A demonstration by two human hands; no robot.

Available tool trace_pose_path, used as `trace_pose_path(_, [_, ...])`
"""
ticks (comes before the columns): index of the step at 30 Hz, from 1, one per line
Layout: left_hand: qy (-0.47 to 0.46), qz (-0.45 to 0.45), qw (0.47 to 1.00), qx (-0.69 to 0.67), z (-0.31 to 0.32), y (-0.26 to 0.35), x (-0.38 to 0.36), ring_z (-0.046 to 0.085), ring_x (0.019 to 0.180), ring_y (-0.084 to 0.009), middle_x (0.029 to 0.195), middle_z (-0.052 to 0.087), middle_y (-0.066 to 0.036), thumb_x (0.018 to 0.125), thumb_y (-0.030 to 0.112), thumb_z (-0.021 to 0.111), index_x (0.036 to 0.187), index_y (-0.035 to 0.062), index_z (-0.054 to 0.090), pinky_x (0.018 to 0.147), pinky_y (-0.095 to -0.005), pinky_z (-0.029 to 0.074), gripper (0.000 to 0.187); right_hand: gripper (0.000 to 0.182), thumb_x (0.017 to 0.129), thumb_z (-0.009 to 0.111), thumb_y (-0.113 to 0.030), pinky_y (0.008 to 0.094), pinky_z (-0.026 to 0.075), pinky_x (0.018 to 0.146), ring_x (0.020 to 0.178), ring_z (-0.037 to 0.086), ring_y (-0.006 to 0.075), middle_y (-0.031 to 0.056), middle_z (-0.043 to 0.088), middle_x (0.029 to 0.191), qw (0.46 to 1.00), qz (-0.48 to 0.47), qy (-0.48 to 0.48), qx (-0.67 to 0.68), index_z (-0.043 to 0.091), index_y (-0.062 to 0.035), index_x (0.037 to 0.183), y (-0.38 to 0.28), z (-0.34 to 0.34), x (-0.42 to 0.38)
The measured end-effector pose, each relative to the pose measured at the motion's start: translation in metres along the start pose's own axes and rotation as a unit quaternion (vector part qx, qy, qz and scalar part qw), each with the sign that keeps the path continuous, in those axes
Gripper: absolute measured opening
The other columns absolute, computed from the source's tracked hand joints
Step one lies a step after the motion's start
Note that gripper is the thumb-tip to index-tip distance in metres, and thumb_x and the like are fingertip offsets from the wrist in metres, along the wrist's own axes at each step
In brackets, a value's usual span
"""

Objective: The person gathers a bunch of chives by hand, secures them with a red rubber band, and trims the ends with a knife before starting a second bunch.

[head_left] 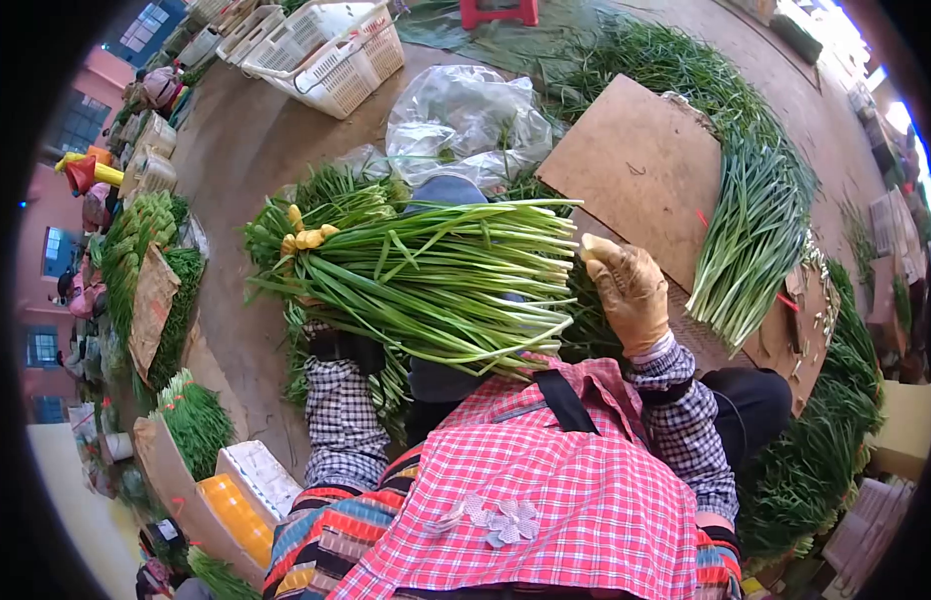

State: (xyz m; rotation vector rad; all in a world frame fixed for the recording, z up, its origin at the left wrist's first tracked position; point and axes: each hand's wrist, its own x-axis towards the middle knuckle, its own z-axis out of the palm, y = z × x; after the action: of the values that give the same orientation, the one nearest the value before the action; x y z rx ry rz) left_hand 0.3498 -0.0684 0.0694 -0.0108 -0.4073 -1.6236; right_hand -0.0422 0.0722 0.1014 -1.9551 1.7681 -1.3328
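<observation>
A big bundle of garlic chives [456,275] lies across my lap, with leafy tips to the left and pale stem ends to the right. My left hand [304,238], in a yellowish glove, is wrapped around the leafy end; its fingers show on top and the rest is hidden under the leaves. Just right of the stem ends is my right hand [631,292], in a worn tan glove, apart from the bundle. Its fingers are drawn together at the tips, and whether something small is between them is hidden.
Right of me, a brown board [641,175] lies beside a loose pile of chives [751,245]. Clear plastic bags [471,120] and a white crate [331,60] are ahead. More bundled greens [194,425] stand in a box at left. Other people [86,290] are at far left.
</observation>
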Motion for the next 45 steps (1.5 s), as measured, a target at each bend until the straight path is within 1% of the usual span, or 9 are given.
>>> trace_pose_path(10, [-0.086, -0.04, 0.995, 0.014, -0.021, 0.008, 0.015, 0.059, 0.093, -0.0245, 0.092, 0.067, -0.008, 0.096, 0.027, 0.048, 0.138, 0.0063, 0.041, 0.096, -0.0422, 0.044, 0.047, 0.044, 0.078, 0.066, -0.048, 0.0433, 0.046, 0.079, 0.09, 0.06, 0.0323, 0.0126, 0.064, 0.093, 0.959, -0.056, -0.206, -0.185, 0.07, -0.0056, 0.091, -0.041, 0.058, 0.07])
trace_pose_path(16, [-0.075, -0.016, 0.997, 0.029, 0.0, 0.004, 0.015, 0.057, 0.085, -0.0176, 0.085, 0.064, -0.006, 0.098, 0.021, 0.044, 0.141, 0.0012, 0.035, 0.101, -0.0393, 0.038, 0.048, 0.025, 0.078, 0.07, -0.03, 0.0396, 0.047, 0.081, 0.088, 0.061, 0.028, 0.012, 0.067, 0.092, 0.989, -0.017, -0.129, 0.07, 0.071, -0.0071, 0.087, -0.022, 0.085, 0.074])
trace_pose_path(21, [-0.081, -0.014, 0.996, 0.017, 0.0, 0.001, 0.013, 0.057, 0.086, -0.0177, 0.086, 0.064, -0.005, 0.098, 0.021, 0.044, 0.14, 0.0013, 0.037, 0.1, -0.0379, 0.038, 0.047, 0.019, 0.085, 0.069, -0.016, 0.0256, 0.048, 0.079, 0.086, 0.059, 0.0097, 0.0033, 0.068, 0.091, 0.883, 0.219, -0.098, 0.403, 0.069, 0.0008, 0.094, -0.014, 0.063, 0.063])
trace_pose_path(27, [-0.078, -0.013, 0.997, 0.003, -0.009, 0.002, 0.014, 0.058, 0.083, -0.018, 0.085, 0.064, -0.005, 0.097, 0.021, 0.044, 0.141, 0.0009, 0.034, 0.099, -0.0373, 0.039, 0.049, 0.027, 0.092, 0.06, -0.025, 0.0266, 0.048, 0.081, 0.071, 0.061, 0.0151, 0.0095, 0.068, 0.087, 0.723, 0.245, -0.208, 0.611, 0.061, 0.0024, 0.096, 0.025, -0.002, 0.022])
trace_pose_path(30, [-0.097, -0.02, 0.995, -0.004, -0.006, -0.002, 0.017, 0.058, 0.083, -0.0185, 0.085, 0.064, -0.006, 0.098, 0.021, 0.043, 0.141, -0.0001, 0.034, 0.1, -0.0372, 0.039, 0.048, 0.028, 0.091, 0.062, -0.026, 0.0277, 0.048, 0.08, 0.067, 0.059, 0.0152, 0.0103, 0.067, 0.085, 0.76, 0.25, -0.226, 0.556, 0.061, 0.0013, 0.094, 0.042, -0.012, -0.005])
trace_pose_path(35, [-0.09, -0.016, 0.996, -0.008, -0.003, -0.005, 0.016, 0.058, 0.085, -0.0193, 0.086, 0.065, -0.007, 0.099, 0.02, 0.042, 0.14, -0.0009, 0.034, 0.102, -0.038, 0.038, 0.047, 0.028, 0.092, 0.06, -0.026, 0.0298, 0.048, 0.079, 0.082, 0.061, 0.0181, 0.014, 0.065, 0.105, 0.708, 0.244, 0.008, 0.663, 0.061, 0.0, 0.101, 0.017, -0.007, 0.001])
trace_pose_path(38, [-0.087, -0.013, 0.996, -0.007, 0.0, -0.006, 0.017, 0.059, 0.085, -0.0195, 0.086, 0.065, -0.008, 0.099, 0.02, 0.042, 0.14, -0.001, 0.035, 0.102, -0.0383, 0.038, 0.047, 0.03, 0.093, 0.057, -0.028, 0.0296, 0.048, 0.077, 0.08, 0.061, 0.0185, 0.0146, 0.067, 0.103, 0.822, 0.152, -0.046, 0.546, 0.063, 0.0003, 0.1, 0.01, -0.017, 0.011])
trace_pose_path(40, [-0.075, -0.013, 0.997, 0.003, -0.006, -0.003, 0.015, 0.058, 0.085, -0.0196, 0.086, 0.065, -0.008, 0.099, 0.02, 0.042, 0.14, -0.0011, 0.035, 0.102, -0.0385, 0.038, 0.047, 0.031, 0.095, 0.052, -0.025, 0.0292, 0.05, 0.069, 0.066, 0.061, 0.0162, 0.0114, 0.07, 0.091, 0.83, 0.2, -0.316, 0.414, 0.066, 0.0019, 0.102, -0.01, -0.03, 0.022])
trace_pose_path(45, [-0.06, -0.012, 0.998, -0.003, -0.009, -0.003, 0.014, 0.058, 0.084, -0.0193, 0.084, 0.064, -0.007, 0.098, 0.021, 0.044, 0.139, -0.0021, 0.035, 0.102, -0.0394, 0.037, 0.048, 0.036, 0.087, 0.064, -0.025, 0.03, 0.05, 0.062, 0.061, 0.059, 0.0131, 0.0079, 0.066, 0.089, 0.963, 0.088, -0.247, -0.055, 0.062, -0.0039, 0.116, -0.017, 0.032, 0.023])
